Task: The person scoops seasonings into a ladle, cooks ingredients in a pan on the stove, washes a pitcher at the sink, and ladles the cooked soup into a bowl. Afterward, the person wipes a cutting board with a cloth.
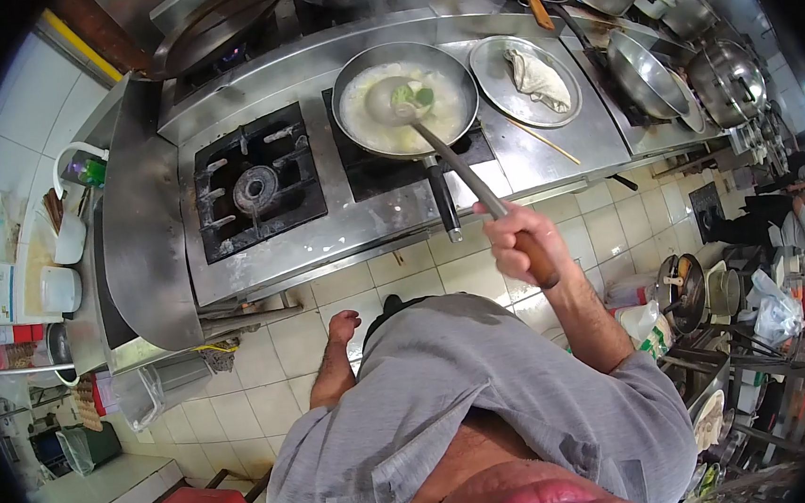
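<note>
My right hand is wrapped round the wooden grip of a long-handled metal ladle. The ladle's bowl is in a frying pan, in a pale, creamy liquid with steam over it. Green leafy pieces show at the bowl. The pan sits on the right-hand burner, its black handle pointing towards me, untouched. Down at my side hangs my left hand, away from the stove, its fingers loosely bent and apart, with nothing seen in it.
Left of the pan is a bare gas burner. A round metal tray holding a folded cloth lies to the right, beside a thin wooden stick. Farther right stand a steel wok and a lidded pot. A metal panel rises at left.
</note>
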